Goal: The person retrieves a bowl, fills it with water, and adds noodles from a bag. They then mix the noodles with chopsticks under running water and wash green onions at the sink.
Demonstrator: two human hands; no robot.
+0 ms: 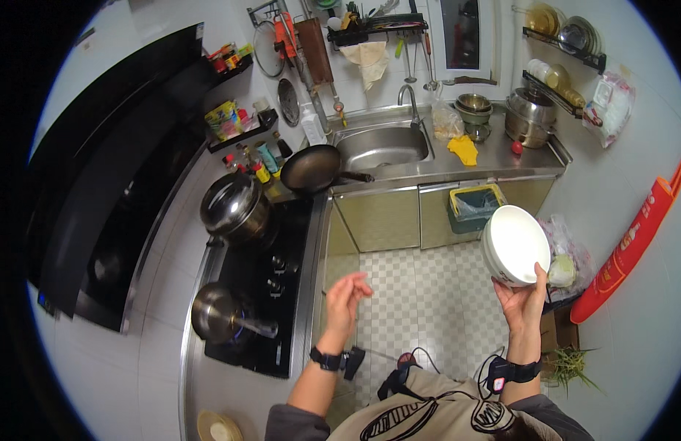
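A white bowl (518,245) is tilted in my right hand (521,297), its inside facing up towards me. My thumb lies over its rim and the fingers are under its side. A second edge below the rim hints at another bowl stacked beneath, but I cannot tell. My left hand (347,300) hangs in the air over the floor by the counter, holding nothing, its fingers loosely bent and apart. Nearest to it is the black gas stove (263,308), where a small metal saucepan (214,313) sits over a blue flame.
A lidded steamer pot (235,206) stands on the stove's far burner, near a wok (311,168) beside the steel sink (381,148). A green bin with a yellow rim (475,201) hangs on the cabinet door. Grocery bags (566,270) and a red packaged roll (621,253) are at right.
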